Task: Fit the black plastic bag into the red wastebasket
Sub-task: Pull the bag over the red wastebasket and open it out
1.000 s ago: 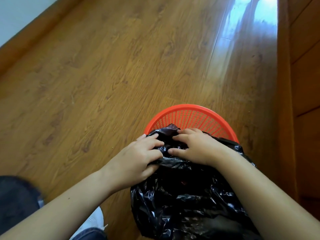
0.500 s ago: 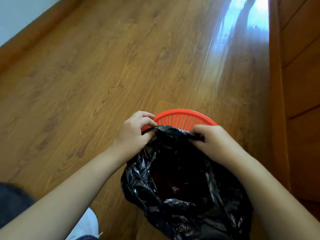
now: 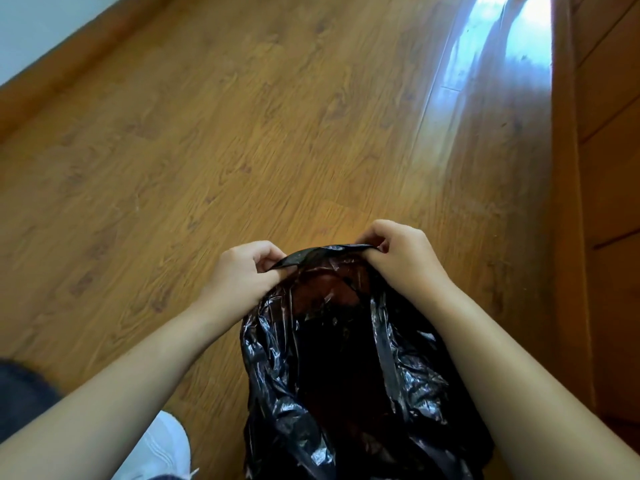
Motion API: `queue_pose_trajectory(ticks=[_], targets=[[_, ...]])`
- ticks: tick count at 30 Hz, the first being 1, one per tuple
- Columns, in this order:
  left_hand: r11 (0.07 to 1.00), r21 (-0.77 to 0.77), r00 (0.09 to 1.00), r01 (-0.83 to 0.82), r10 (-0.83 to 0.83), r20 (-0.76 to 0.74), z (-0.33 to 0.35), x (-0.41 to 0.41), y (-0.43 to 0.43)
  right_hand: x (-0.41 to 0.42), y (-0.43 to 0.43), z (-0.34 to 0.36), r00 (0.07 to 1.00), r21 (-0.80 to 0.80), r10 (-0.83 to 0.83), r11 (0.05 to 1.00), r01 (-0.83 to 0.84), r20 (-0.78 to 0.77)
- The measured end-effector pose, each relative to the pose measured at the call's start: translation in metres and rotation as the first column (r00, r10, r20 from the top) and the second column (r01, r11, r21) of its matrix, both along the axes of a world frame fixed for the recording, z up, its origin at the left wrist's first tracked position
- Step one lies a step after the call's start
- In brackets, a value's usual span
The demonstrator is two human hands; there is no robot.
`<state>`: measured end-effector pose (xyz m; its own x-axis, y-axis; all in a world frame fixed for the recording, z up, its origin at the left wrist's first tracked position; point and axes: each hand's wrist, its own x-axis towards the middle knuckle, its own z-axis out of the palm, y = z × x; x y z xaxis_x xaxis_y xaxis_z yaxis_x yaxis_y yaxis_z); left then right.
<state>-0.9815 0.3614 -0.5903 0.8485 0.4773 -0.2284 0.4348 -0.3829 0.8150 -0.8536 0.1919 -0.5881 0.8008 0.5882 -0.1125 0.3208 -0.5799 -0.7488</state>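
The black plastic bag [image 3: 346, 368] fills the lower middle of the head view, crinkled and glossy, its mouth spread wide. My left hand [image 3: 242, 271] pinches the far edge of the bag's mouth on the left. My right hand [image 3: 401, 254] grips the same far edge on the right, so the edge is stretched taut between both hands. The red wastebasket is hidden under the bag; only a dim reddish tint shows through the plastic near the far edge.
Wooden laminate floor [image 3: 242, 133] stretches ahead. A wooden cabinet or door front [image 3: 609, 168] runs along the right side. A wooden skirting board [image 3: 69, 64] lines the wall at upper left. My white shoe [image 3: 162, 448] stands at the bottom left of the bag.
Both hands moved apart and away from me, pulling the bag's far edge over the basket's far rim. The red rim, visible before, is now covered by the bag.
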Motion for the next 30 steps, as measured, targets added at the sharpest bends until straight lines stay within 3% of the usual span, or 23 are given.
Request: queue_pose_trajectory(ticks=[5,7,9,11,13,15,18,25,30], targets=[[0.926,-0.362,0.994,-0.105,0.084,-0.074,-0.006,-0.006,0.004,0.01,0.0,-0.002,0.992,-0.04,-0.016,0.999,0.011,-0.122],[0.977,-0.197,0.996,-0.084,0.082,-0.017,-0.006,-0.008,0.002,0.011,-0.001,-0.004,0.987,-0.033,-0.048,0.999,0.043,-0.153],[0.991,0.126,0.993,-0.035,0.021,0.114,0.001,-0.007,-0.001,0.01,-0.001,-0.007,0.984,-0.016,-0.072,0.997,0.071,-0.165],[0.942,0.331,0.966,0.056,-0.134,0.219,0.013,-0.004,-0.006,0.008,0.001,-0.009,0.982,0.0,-0.086,0.996,0.087,-0.168],[0.874,0.454,0.94,0.172,-0.283,0.189,0.018,0.001,-0.011,0.008,0.005,-0.01,0.981,0.02,-0.097,0.995,0.102,-0.168],[0.833,0.494,0.938,0.249,-0.334,0.09,0.014,0.004,-0.018,0.007,0.008,-0.009,0.98,0.031,-0.107,0.993,0.113,-0.168],[0.843,0.468,0.955,0.264,-0.297,-0.002,0.002,0.003,-0.023,0.006,0.01,-0.004,0.984,0.012,-0.068,0.997,0.071,-0.163],[0.9,0.428,0.993,0.085,-0.109,0.032,-0.007,0.002,0.0,-0.012,0.004,0.032,0.965,0.013,0.263,0.965,-0.263,-0.018],[0.89,0.455,0.999,-0.036,0.022,0.035,-0.007,-0.001,0.026,-0.027,0.009,0.033,0.913,-0.312,0.387,0.89,-0.333,0.128]])
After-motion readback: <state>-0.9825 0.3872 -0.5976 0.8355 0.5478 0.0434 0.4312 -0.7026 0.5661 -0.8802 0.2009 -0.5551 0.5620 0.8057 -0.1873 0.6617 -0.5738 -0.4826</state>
